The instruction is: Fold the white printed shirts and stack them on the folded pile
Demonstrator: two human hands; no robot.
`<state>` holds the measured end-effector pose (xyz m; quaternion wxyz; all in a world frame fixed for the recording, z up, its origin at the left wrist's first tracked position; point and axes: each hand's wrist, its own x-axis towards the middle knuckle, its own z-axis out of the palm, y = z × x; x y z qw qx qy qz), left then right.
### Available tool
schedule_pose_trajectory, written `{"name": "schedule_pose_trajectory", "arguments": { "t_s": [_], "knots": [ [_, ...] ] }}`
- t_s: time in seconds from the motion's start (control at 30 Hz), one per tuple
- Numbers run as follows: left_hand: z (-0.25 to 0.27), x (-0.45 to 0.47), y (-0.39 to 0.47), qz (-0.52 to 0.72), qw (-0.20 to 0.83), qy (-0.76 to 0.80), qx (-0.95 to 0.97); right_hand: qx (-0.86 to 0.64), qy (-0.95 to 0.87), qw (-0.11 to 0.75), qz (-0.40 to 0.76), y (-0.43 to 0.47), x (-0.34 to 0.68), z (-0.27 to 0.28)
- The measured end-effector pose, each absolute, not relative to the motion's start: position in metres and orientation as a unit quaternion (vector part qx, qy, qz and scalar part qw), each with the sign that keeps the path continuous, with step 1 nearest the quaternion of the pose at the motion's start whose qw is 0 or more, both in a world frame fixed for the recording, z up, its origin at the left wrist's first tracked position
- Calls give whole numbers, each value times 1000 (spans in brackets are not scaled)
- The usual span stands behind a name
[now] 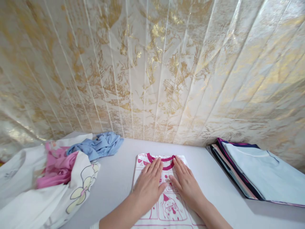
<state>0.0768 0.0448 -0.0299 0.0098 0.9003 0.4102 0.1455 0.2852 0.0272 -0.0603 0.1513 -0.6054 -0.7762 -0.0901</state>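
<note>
A white T-shirt (172, 206) with magenta cartoon print and a magenta neckband lies folded into a narrow rectangle, its collar at the far end. My left hand (151, 181) rests flat on its left upper part, fingertips at the neckband. On the opposite side, my right hand (184, 181) lies flat with its fingertips touching the right end of the neckband. Both hands have their fingers stretched out, and neither one grips anything. The thumbs point toward each other across the print. My forearms cover parts of the shirt's lower sides.
To the left is a loose heap of clothes: white garments (26, 194), a pink one (58, 165) and a crumpled blue one (100, 144). A folded stack topped by a pale blue shirt (264, 171) stands right. Behind the white surface (114, 178) hangs a gold-patterned curtain (152, 70).
</note>
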Motion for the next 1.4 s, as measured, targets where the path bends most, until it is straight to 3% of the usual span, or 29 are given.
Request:
{"name": "schedule_pose_trajectory", "arguments": {
  "t_s": [0.27, 0.53, 0.63, 0.77, 1.03, 1.23, 1.4],
  "knots": [
    [-34, 57, 54, 139, -43, 504, 851, -625, -768, 125, -66, 28, 279, -54],
    [-25, 46, 43, 129, -14, 523, 842, -640, -742, 197, -37, 27, 295, -65],
    [-16, 34, 32, 96, 2, 564, 820, -684, -705, 186, -23, 20, 314, -66],
    [-6, 26, 17, 77, 20, 600, 796, -740, -652, 163, -19, 7, 329, -52],
    [16, 32, -8, 63, 41, 604, 793, -734, -640, 219, 55, -1, 319, -26],
    [29, 18, -16, 35, 162, 632, 757, -703, -595, 278, 273, -5, 318, -20],
    [7, 11, -16, 231, 319, 569, 722, -670, -542, 358, 359, -6, 316, -23]
  ]
}}
